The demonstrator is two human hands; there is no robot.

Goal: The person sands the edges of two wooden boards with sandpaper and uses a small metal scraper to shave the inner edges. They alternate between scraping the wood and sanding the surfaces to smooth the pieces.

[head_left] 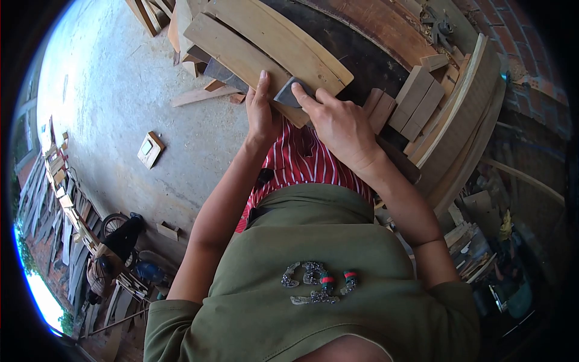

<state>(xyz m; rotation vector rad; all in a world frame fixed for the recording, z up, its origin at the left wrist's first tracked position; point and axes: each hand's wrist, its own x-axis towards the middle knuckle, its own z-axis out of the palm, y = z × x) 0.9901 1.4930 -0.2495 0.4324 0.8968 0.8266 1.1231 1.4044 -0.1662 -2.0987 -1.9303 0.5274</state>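
A long, pale wooden board (232, 53) slants across my lap. My left hand (261, 114) grips its near end from the side, the thumb lying along the top face. With my right hand (344, 127) I hold a folded piece of dark grey sandpaper (288, 93) against the board near that end. The index finger presses flat on the sandpaper, and the other fingers curl beneath the hand. Right beside this board lies a second, wider wooden plank (283, 39) with a rounded corner.
Short wood blocks (416, 99) and a curved wooden piece (455, 130) lie to the right. Offcuts (205, 95) and a small framed wooden piece (151, 149) are on the concrete floor (120, 102). At the lower left, a person (99, 271) is near a wheel (116, 226) and stacked planks.
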